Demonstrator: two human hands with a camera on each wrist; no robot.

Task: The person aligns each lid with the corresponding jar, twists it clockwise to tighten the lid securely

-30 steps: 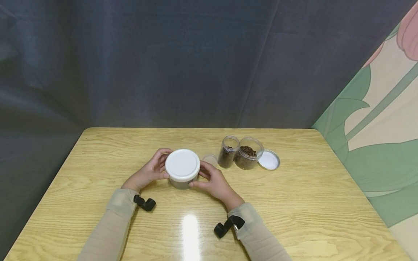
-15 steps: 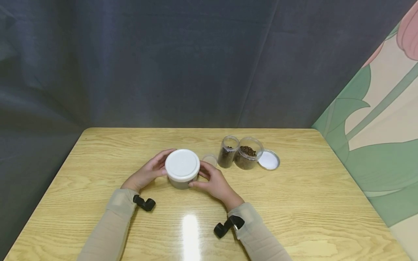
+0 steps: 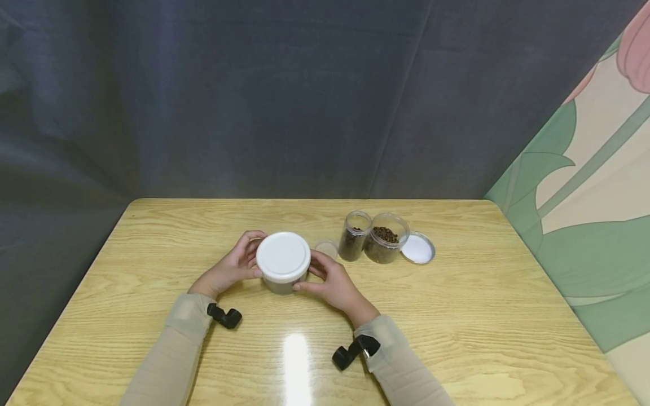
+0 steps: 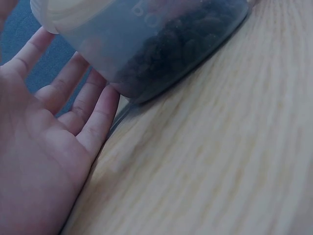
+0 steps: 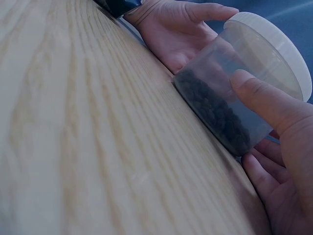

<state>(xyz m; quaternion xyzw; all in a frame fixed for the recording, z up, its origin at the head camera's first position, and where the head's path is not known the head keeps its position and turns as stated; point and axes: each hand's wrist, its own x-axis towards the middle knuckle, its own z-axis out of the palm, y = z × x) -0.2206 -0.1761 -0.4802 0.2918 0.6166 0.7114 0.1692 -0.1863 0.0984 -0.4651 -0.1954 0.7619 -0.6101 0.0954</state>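
A clear plastic jar [image 5: 210, 105] with a white lid [image 3: 283, 256] on top stands upright on the table between the hands. Dark bean-like pieces [image 5: 209, 110] fill its lower part. My right hand [image 3: 332, 282] grips the jar's body, thumb on the near side and fingers round the far side. On the left, my left hand [image 3: 236, 265] holds the lid's rim between thumb and index finger. Its other fingers [image 4: 100, 115] touch the jar's wall in the left wrist view.
To the right stand a narrow open jar [image 3: 351, 242] and a wider open jar [image 3: 383, 248], both holding brown pieces. A small clear lid [image 3: 326, 248] and a silver-rimmed white lid [image 3: 418, 248] lie beside them on the wooden table [image 3: 482, 316].
Half a second ago my left fingers lay straighter and farther along the lid; now they are drawn back and more bent. My right hand and the jar stay in place.
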